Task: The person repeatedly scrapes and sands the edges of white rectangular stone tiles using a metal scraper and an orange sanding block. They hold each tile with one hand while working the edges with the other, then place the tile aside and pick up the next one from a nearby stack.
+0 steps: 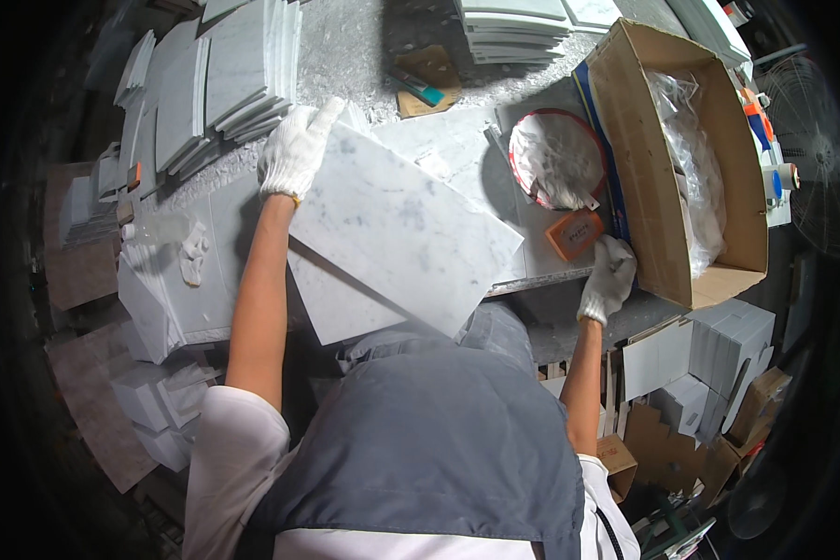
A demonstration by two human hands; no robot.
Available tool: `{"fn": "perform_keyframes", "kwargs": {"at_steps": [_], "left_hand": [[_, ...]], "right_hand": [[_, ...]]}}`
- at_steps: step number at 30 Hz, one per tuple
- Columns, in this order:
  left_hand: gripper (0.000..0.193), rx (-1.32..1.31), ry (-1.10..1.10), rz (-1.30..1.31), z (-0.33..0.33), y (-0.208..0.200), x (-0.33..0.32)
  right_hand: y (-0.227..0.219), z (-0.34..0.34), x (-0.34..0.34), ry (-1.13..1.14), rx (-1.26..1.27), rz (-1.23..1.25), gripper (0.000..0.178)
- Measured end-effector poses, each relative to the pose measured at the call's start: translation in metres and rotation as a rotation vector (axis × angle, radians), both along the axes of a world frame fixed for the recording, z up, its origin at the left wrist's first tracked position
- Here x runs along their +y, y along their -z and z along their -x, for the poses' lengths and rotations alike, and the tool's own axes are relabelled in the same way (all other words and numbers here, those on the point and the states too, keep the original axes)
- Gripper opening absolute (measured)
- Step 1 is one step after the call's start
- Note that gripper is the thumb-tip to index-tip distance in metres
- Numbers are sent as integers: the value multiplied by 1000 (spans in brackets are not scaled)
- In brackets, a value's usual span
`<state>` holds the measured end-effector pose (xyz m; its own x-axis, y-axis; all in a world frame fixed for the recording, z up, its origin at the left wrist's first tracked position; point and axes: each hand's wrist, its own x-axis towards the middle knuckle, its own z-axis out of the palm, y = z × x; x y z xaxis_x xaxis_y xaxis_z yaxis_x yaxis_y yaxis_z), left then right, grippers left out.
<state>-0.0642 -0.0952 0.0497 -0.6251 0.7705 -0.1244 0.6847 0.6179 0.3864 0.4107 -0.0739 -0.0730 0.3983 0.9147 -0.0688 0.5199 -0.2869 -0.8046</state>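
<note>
My left hand (292,154), in a white knit glove, grips the upper left corner of a white marble tile (401,233) with grey veins. That tile is tilted over the bench edge, in front of my apron. Beneath it, a second marble tile (341,303) shows in part. Also gloved, my right hand (609,280) is at the bench's front edge, fingers curled, close to an orange block (574,233) with dark print. Whether its fingertips hold anything is hidden. Beyond the block sits a round red-rimmed container (557,159) with whitish contents.
Stacked marble tiles (243,75) stand at the back left, with another stack (513,28) at the back. An open cardboard box (644,159) holding clear plastic stands right. A teal-handled tool (420,91) lies on cardboard. White boxes (709,364) sit lower right; a fan (803,140) stands far right.
</note>
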Motion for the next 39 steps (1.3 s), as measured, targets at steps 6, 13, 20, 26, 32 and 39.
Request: {"fn": "perform_keyframes", "kwargs": {"at_steps": [6,13,20,26,32,39], "left_hand": [[76,8,0,-20,-1,1,-2],[75,54,16,-42,0,4,-2],[73,45,-18,-10,-2,1,-1],[74,43,-2,20,-3,-3,1],[66,86,6,-74,-10,-4,-2],[68,39,-9,-75,-12,-6,-2]], "right_hand": [[-1,7,-2,21,-115,46,46],[15,-11,-16,15,26,-24,36],[-27,6,-60,-106,209,-343,45],[-77,44,2,-386,-266,-150,55],[-93,64,53,-532,-541,40,27],[-96,54,51,-434,-342,-136,19]]}}
